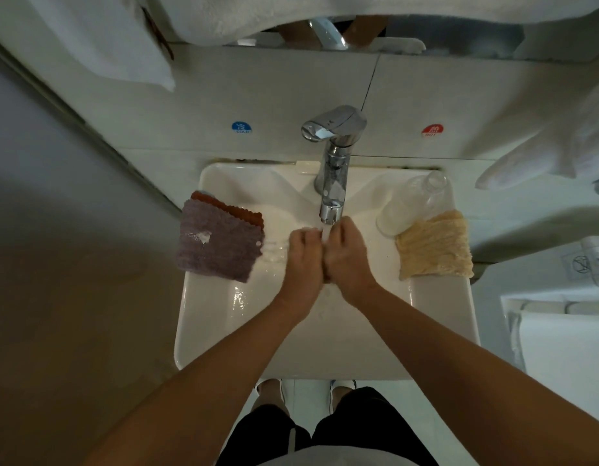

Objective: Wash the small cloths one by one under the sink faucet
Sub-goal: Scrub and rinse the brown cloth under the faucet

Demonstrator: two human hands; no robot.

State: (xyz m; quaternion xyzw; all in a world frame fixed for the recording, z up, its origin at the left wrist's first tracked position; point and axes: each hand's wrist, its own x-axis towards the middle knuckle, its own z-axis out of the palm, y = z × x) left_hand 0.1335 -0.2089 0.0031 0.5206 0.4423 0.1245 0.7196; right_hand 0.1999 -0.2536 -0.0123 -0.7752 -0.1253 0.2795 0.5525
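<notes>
My left hand and my right hand are pressed together, fingers curled, right under the spout of the chrome faucet, over the white sink. Water runs onto them. A thin dark sliver shows between the palms; whether a cloth is inside is hidden. A purple cloth lies on the sink's left rim on top of an orange cloth. A yellow cloth lies on the right rim.
A clear plastic bottle lies on its side beside the yellow cloth. White towels hang at the right and above. Cold and hot stickers flank the faucet on the wall. My legs and shoes show below the sink.
</notes>
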